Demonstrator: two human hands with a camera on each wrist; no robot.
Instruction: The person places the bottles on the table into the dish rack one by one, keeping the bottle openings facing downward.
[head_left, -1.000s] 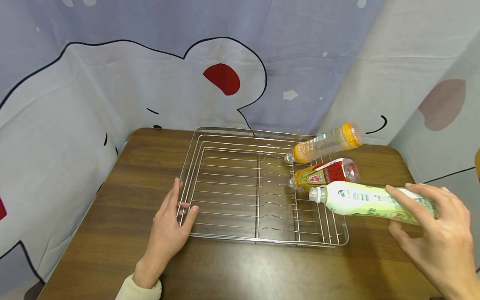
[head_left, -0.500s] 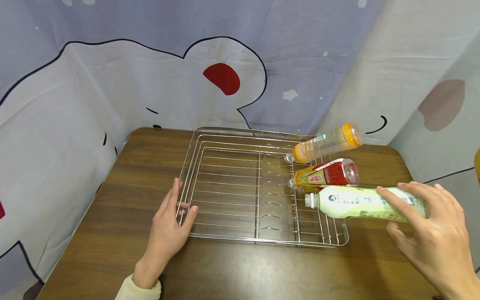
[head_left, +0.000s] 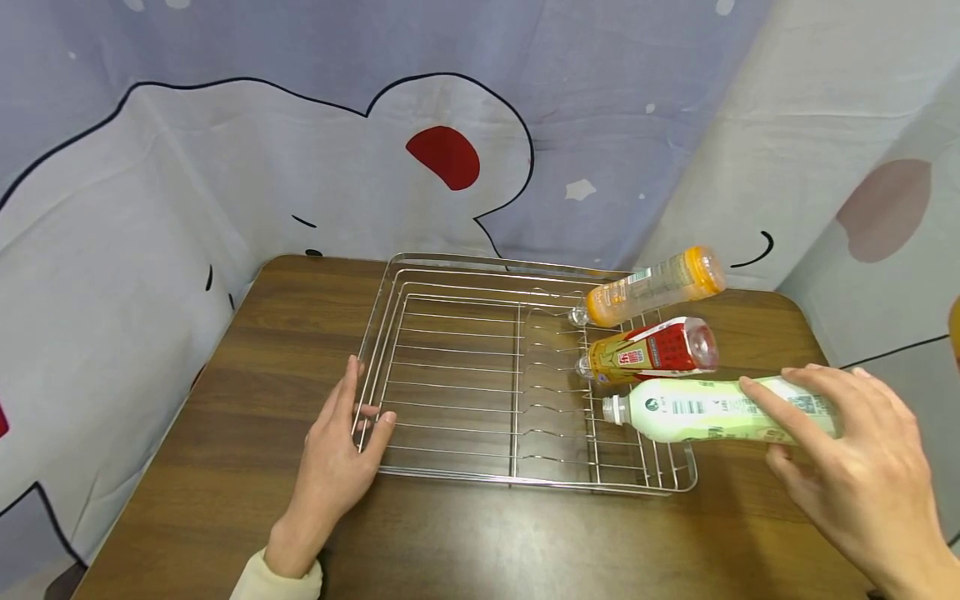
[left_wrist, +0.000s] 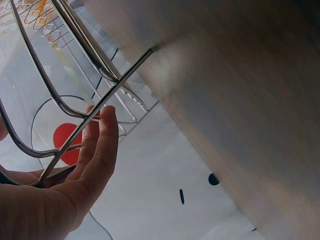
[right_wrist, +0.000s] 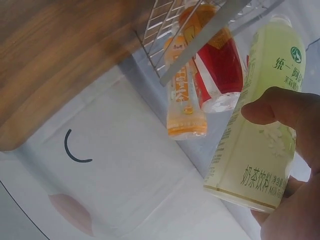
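A wire dish rack [head_left: 457, 383] lies on the wooden table. My left hand [head_left: 333, 458] holds its left side, thumb inside the rim and fingers outside; in the left wrist view, fingers [left_wrist: 102, 145] pass behind the metal wires. My right hand [head_left: 862, 458] grips the base end of a pale green milk tea bottle [head_left: 697, 410]. That bottle lies sideways over the rack's front right part, its uncapped neck pointing left. Behind it, a red and gold bottle [head_left: 652, 348] and a clear bottle with orange bands [head_left: 648, 287] rest on the rack's right side, necks leftward.
Wooden table top [head_left: 247, 358] surrounds the rack. A printed curtain [head_left: 300, 167] hangs behind the table and along both sides. The bases of the two resting bottles stick out past the rack's right rim.
My right hand has moved the green bottle left and slightly toward the front, over the rack. My left hand and the other two bottles have stayed put.
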